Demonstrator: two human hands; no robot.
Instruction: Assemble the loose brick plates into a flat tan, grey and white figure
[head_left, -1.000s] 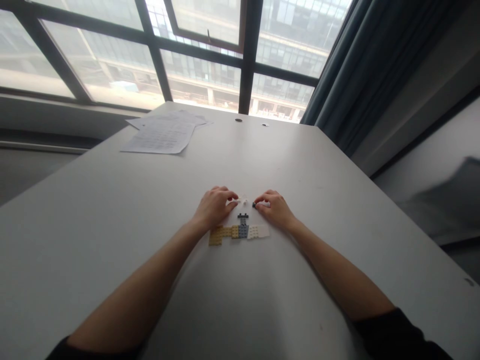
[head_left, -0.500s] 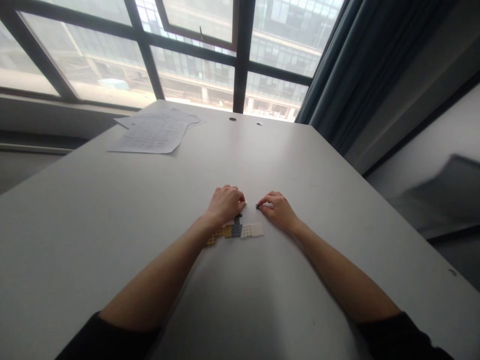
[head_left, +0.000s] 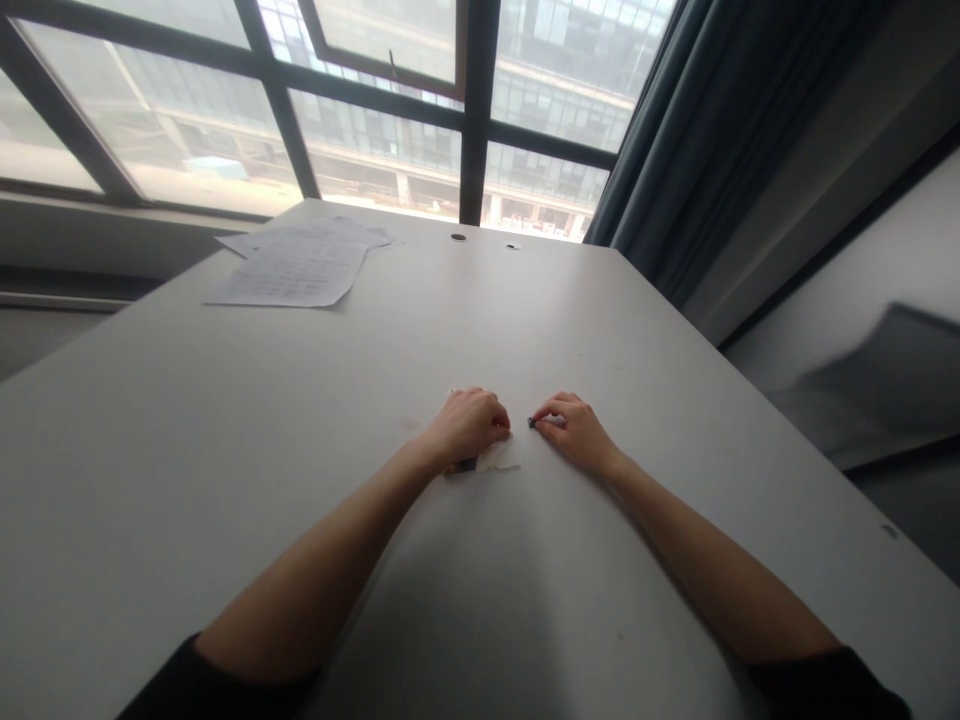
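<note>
My right hand (head_left: 576,428) pinches a small dark grey toy building brick (head_left: 532,423) between thumb and fingertips, just above or at the table top. To its left, a short gap away, my left hand (head_left: 472,422) is closed with its fingertips together; what is in them is too small to make out. Below and partly under my left hand lies a row of joined studded plates. Its white plate (head_left: 498,458) shows at the right end, and a dark grey plate (head_left: 465,465) sits beside that. My left hand and wrist hide the rest of the row.
Several printed paper sheets (head_left: 296,270) lie at the far left of the white table (head_left: 420,350). Two cable holes, one a dark round hole (head_left: 458,237), are near its far edge. Beyond stand a window and a dark blue curtain (head_left: 697,140).
My left hand has moved right and down, now covering the tan plates and most of the grey one. My right hand has shifted slightly right, still holding the small dark brick.
</note>
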